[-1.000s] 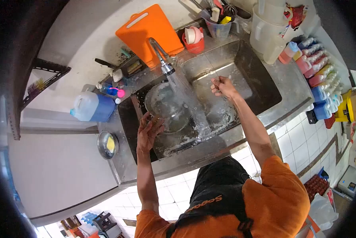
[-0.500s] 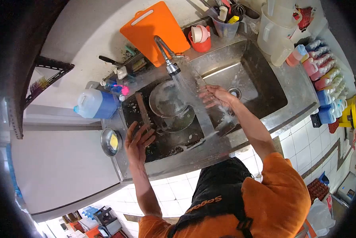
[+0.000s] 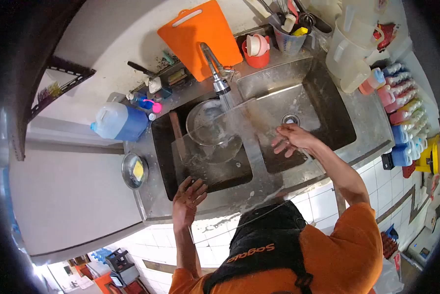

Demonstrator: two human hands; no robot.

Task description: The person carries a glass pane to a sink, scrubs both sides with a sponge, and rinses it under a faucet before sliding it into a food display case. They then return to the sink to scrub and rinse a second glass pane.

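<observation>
A clear, see-through flat panel point(image 3: 220, 196), wet with drops, is tilted over the front of the left sink basin point(image 3: 163, 169). My left hand point(image 3: 188, 200) supports its left edge with fingers spread. At the opposite edge, my right hand point(image 3: 291, 139) holds it with fingers bent, over the right basin point(image 3: 323, 115). Water runs from the faucet point(image 3: 222, 88) just beyond the panel. Through the panel I see a round metal pan point(image 3: 205, 122) and a dark glassy round lid or dish in the left basin.
A steel bowl with a yellow sponge point(image 3: 138, 171) sits left of the sink. A blue-liquid jug point(image 3: 122, 121) stands behind it. An orange cutting board point(image 3: 205, 39) leans on the wall. Red cup point(image 3: 256, 60), utensil jug point(image 3: 289, 41) and several coloured bottles point(image 3: 401, 108) line the counter.
The panel has come towards me, away from the water stream, and its face now shows more flatly. My left hand moved right and nearer; my right hand moved right and nearer.
</observation>
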